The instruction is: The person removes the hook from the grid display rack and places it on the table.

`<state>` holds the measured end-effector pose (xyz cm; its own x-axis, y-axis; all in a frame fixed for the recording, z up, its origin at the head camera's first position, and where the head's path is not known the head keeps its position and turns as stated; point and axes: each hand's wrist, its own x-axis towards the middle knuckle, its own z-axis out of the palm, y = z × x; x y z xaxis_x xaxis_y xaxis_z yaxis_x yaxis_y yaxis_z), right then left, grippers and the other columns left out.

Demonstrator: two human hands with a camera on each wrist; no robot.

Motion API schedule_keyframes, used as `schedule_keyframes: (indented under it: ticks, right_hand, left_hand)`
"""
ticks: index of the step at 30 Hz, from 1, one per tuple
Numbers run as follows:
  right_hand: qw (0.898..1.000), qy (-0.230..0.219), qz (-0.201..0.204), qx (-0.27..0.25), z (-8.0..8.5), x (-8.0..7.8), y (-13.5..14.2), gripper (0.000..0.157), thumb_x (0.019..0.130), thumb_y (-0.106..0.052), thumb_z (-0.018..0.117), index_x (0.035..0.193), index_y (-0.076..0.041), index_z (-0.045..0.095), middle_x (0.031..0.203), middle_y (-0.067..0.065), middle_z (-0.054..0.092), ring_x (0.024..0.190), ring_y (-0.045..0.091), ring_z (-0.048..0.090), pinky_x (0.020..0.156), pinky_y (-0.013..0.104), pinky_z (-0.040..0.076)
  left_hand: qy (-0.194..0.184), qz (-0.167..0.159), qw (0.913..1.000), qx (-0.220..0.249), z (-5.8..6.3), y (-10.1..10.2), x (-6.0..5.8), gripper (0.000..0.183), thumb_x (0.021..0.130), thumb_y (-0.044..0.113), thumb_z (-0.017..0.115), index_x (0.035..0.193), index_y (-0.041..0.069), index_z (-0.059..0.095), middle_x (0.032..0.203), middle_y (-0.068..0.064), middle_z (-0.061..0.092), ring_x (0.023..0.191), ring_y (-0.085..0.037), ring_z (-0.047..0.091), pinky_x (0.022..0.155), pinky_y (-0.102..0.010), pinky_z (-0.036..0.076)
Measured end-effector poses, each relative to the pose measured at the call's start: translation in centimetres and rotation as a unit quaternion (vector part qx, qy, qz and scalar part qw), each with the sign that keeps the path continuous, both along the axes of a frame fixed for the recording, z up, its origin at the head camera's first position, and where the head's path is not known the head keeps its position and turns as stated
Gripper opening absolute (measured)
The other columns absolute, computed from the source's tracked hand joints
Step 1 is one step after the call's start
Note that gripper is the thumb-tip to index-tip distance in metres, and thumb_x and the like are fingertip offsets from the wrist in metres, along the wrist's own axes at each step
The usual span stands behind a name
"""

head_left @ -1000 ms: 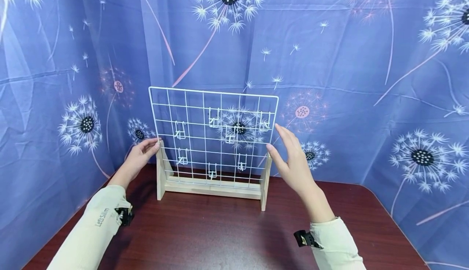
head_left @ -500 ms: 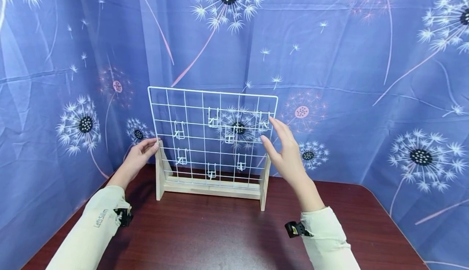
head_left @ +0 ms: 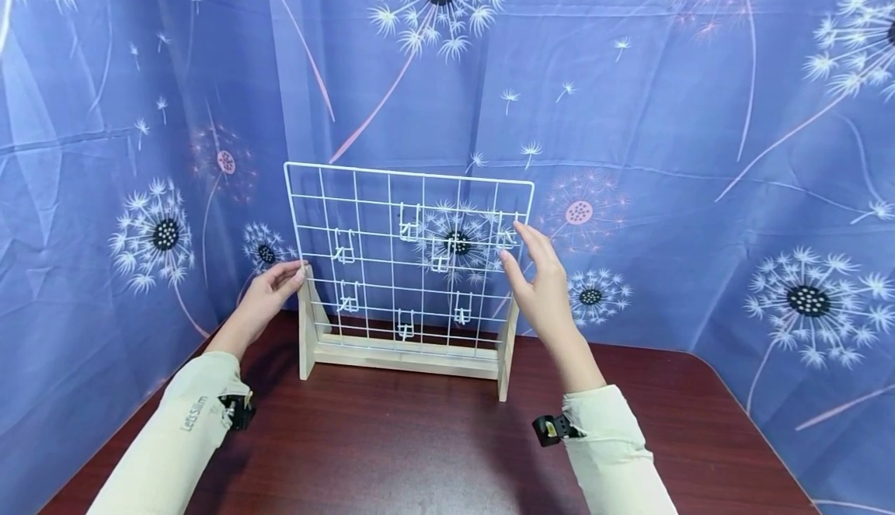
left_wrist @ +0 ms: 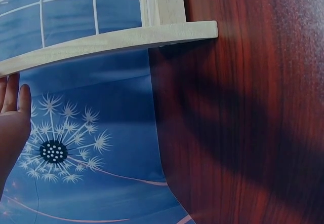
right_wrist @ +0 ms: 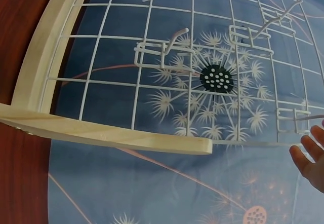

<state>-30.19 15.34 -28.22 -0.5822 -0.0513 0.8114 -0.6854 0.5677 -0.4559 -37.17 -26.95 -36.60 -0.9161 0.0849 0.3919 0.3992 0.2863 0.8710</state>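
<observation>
A white wire grid panel (head_left: 407, 248) stands upright in a pale wooden stand (head_left: 405, 362); several white wire hooks hang on it. My left hand (head_left: 267, 291) is at the stand's left upright, its fingertips touching the wood near the top. In the left wrist view, the fingers (left_wrist: 11, 95) look straight against the wooden side piece (left_wrist: 101, 40). Near the panel's right edge, my right hand (head_left: 548, 290) is raised with thumb and fingers spread, holding nothing. A hook (right_wrist: 291, 120) lies close to its fingertips (right_wrist: 299, 158); contact with it cannot be told.
The stand rests on a dark red-brown wooden table (head_left: 419, 453). Blue cloth (head_left: 629, 134) printed with dandelions hangs behind and along the left side. Black wrist cameras are strapped to both sleeves.
My right hand has moved leftward and slightly up, from the panel's right edge toward the upper right hook. My left hand has stayed at the left upright.
</observation>
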Motion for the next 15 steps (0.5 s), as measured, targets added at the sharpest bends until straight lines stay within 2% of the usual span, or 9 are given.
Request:
schedule_keyframes:
  ticks: [8,15]
  right_hand:
    - [0.999,0.017,-0.013,-0.024,-0.32,-0.54,-0.32,0.035,0.097,-0.008,0.055,0.131,-0.001,0.057,0.133,0.017,0.055,0.123,0.029,0.051,0.101,0.040,0.045]
    - [0.999,0.033,-0.022,-0.037,-0.49,-0.83,-0.55,0.029,0.096,-0.005,0.057,0.124,-0.001,0.063,0.125,0.017,0.061,0.109,0.031,0.059,0.093,0.041,0.049]
  left_hand:
    - [0.008,0.010,0.9999,-0.008,0.14,0.17,0.15,0.052,0.102,0.025,0.050,0.139,-0.010,0.040,0.138,-0.032,0.044,0.100,0.015,0.048,0.090,-0.005,0.038]
    - [0.006,0.010,0.9999,-0.008,0.20,0.28,0.53,0.052,0.102,0.024,0.050,0.140,-0.010,0.039,0.138,-0.032,0.044,0.101,0.014,0.046,0.090,-0.005,0.037]
